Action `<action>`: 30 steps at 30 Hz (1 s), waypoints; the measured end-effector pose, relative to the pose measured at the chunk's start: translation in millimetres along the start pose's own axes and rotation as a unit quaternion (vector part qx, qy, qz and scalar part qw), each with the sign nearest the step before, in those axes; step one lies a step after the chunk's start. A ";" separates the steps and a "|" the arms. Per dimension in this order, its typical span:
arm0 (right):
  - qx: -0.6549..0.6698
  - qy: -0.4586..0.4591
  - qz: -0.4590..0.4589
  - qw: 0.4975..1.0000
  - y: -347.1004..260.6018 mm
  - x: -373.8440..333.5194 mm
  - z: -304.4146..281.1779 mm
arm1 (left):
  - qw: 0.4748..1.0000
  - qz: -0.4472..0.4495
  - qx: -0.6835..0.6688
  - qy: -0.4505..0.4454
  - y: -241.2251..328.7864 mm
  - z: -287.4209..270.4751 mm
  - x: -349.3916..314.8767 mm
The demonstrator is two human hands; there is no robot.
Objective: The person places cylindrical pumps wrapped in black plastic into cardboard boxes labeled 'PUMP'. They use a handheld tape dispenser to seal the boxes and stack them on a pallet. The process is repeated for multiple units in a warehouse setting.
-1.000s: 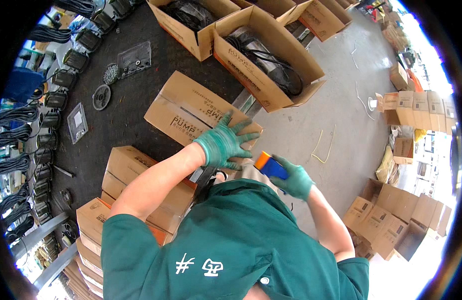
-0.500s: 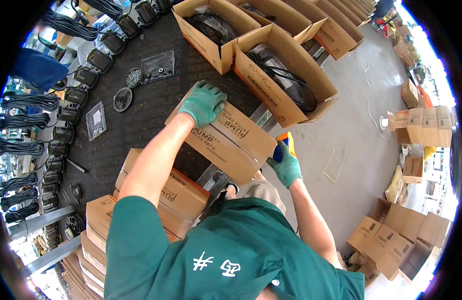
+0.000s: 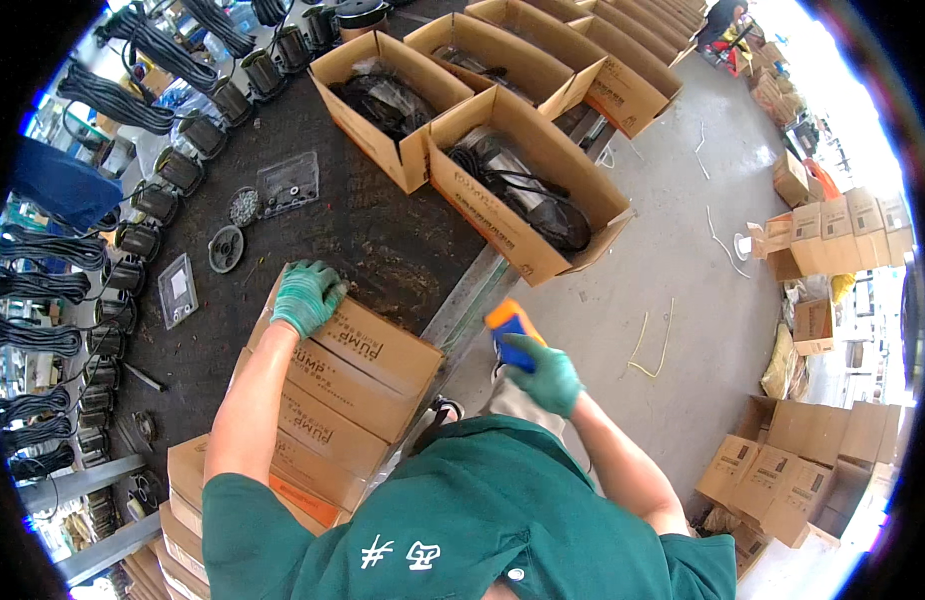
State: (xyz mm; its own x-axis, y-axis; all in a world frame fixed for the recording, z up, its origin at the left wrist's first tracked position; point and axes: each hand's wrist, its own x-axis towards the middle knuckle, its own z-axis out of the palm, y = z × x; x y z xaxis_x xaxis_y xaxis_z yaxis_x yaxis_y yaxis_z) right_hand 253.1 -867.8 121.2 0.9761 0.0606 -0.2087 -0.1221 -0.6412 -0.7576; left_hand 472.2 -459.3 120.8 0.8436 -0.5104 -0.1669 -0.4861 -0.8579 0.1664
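My left hand (image 3: 309,299), in a green glove, grips the upper left end of a closed cardboard box (image 3: 368,350), its fingers bent over the edge. This box lies against a row of similar closed boxes (image 3: 318,425) on the dark workbench. My right hand (image 3: 546,382), also gloved, is closed around a blue-and-orange tool (image 3: 513,330) that looks like a tape dispenser. It is held in the air past the bench edge, apart from the boxes. Just beyond stands an open box (image 3: 513,225) with a metal pump and black cable inside.
More open boxes (image 3: 383,110) stand at the far end of the bench (image 3: 383,240). A dish of small metal parts (image 3: 245,207), a round lid (image 3: 226,249) and clear trays (image 3: 179,290) lie on it. Pump bodies with coiled cables (image 3: 153,197) line the left. Cartons (image 3: 773,490) sit on the right.
My left hand has moved the box left and toward me, against the other closed boxes. My right hand with the tool has come away from the box's end, left and toward me.
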 end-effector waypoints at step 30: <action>0.050 -0.129 -0.147 0.979 144.0 232.4 -189.4 | 0.611 -0.493 -0.530 0.321 194.6 73.7 37.9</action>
State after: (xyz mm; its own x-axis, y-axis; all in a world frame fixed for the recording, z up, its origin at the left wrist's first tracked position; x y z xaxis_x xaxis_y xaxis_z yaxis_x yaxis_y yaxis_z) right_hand 496.4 -1090.9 80.7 0.8956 0.4307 -0.1117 0.1282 -0.4902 -0.8621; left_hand 392.8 -650.0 75.2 0.6880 0.6436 -0.3352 0.4651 -0.0365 0.8845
